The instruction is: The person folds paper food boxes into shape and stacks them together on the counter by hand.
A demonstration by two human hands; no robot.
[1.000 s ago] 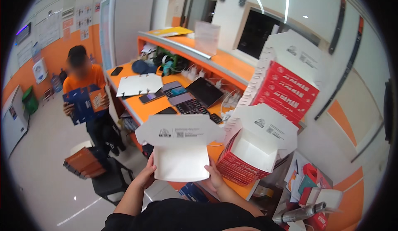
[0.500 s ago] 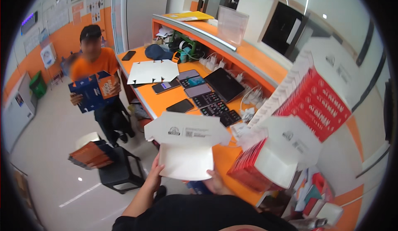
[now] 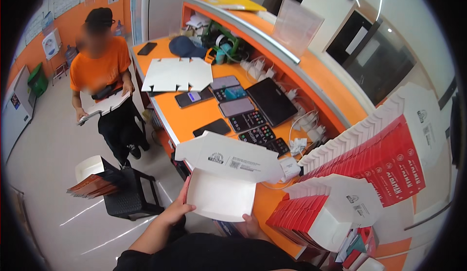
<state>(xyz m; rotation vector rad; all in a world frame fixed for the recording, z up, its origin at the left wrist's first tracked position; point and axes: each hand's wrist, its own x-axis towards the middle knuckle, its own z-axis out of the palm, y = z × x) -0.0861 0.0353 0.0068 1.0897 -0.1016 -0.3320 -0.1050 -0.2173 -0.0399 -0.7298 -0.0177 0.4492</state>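
Between my two hands I hold an open cardboard food box [image 3: 221, 195], white inside, its printed lid flap raised on the far side. My left hand [image 3: 177, 209] grips the left wall, thumb over the rim. At the near right corner my right hand [image 3: 252, 226] closes on the edge, its thumb showing and the other fingers mostly hidden. To the right, nested boxes with red sides stand in a short stack [image 3: 304, 217] and a longer, leaning stack [image 3: 372, 166]. A flat white box blank [image 3: 177, 74] lies farther off on the orange table.
Several phones [image 3: 236, 108], a black tablet [image 3: 272, 101] and a blue cap [image 3: 186, 47] lie on the orange table [image 3: 171, 120]. Chargers and cables line its back shelf. At left, a black stool [image 3: 131, 193] bears dark folded boxes [image 3: 97, 183]. A person [image 3: 101, 62] in orange holds a flat box blank [image 3: 108, 105].
The co-worker's box blank has turned from its dark blue printed side to its white side and dropped lower. My box stays in both hands, slightly tilted. The view has shifted.
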